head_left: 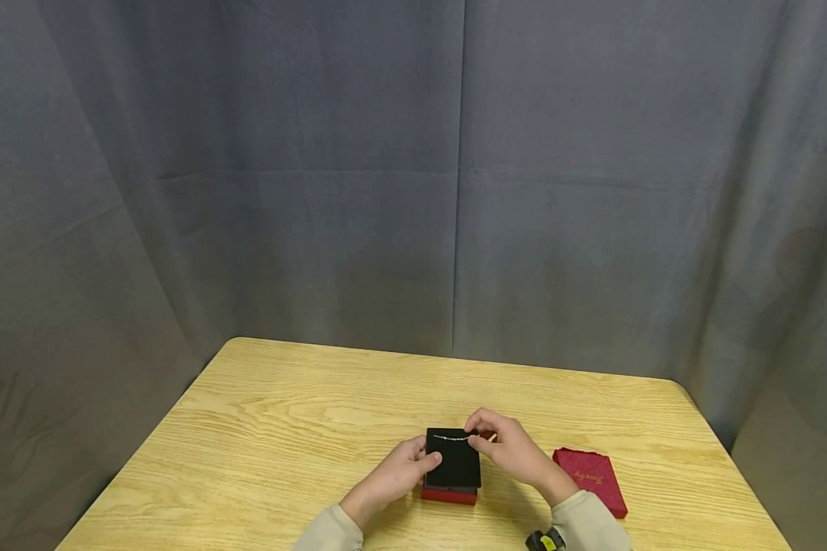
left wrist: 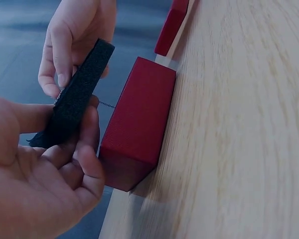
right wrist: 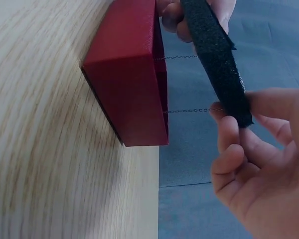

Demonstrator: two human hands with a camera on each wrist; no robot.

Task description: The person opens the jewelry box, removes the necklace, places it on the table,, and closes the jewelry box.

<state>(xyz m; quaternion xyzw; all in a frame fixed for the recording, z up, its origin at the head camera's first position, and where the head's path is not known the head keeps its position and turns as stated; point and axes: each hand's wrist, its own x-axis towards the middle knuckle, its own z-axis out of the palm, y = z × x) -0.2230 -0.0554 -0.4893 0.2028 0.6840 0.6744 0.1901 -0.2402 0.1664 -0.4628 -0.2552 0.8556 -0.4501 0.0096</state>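
Note:
A black foam pad (head_left: 457, 468) is held tilted above an open red jewelry box (head_left: 448, 497). My left hand (head_left: 401, 468) pinches the pad's left edge, thumb on its top face and fingers beneath. At the far right corner my right hand (head_left: 511, 450) pinches the pad between thumb and fingers. A thin silver chain (head_left: 451, 438) lies across the pad's top near its far edge. In the right wrist view two strands of the chain (right wrist: 187, 111) run from the pad's underside down into the box. The inside of the box is mostly hidden.
To the right lies a dark red box lid (head_left: 590, 478) with gold lettering, flat on the wooden table (head_left: 282, 428). Grey curtains (head_left: 358, 191) hang behind the table and at both sides. A black and yellow band (head_left: 546, 540) sits at the right wrist.

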